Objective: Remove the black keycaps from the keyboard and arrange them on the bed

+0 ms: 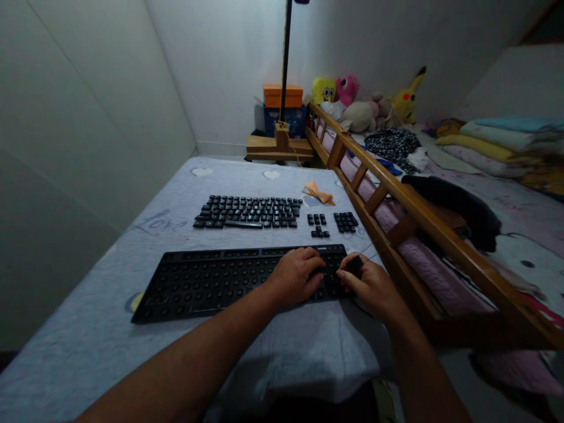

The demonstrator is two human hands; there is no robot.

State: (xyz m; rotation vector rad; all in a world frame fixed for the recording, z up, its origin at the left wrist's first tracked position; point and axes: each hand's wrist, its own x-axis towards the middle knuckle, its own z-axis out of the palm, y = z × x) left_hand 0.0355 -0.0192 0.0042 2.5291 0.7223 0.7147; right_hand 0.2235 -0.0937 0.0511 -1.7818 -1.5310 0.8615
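A black keyboard (211,279) with its keycaps off lies on the cloth-covered table in front of me. My left hand (297,273) rests on its right part, fingers bent and thumb apart, with nothing seen in the grasp. Over the number-pad end, my right hand (368,285) pinches a small black piece (353,264) between thumb and fingers; its exact kind is hard to make out. Behind the keyboard, loose black keycaps (251,211) are laid out in keyboard order. Smaller groups of arrow and navigation keycaps (317,220) and number-pad keycaps (345,222) sit to their right.
An orange cloth (319,192) lies at the far right of the table (176,194). A wooden bed rail (396,194) runs along the right edge, with bedding and plush toys beyond. A dark pole on a wooden base (282,144) and stacked boxes (282,96) stand behind the table.
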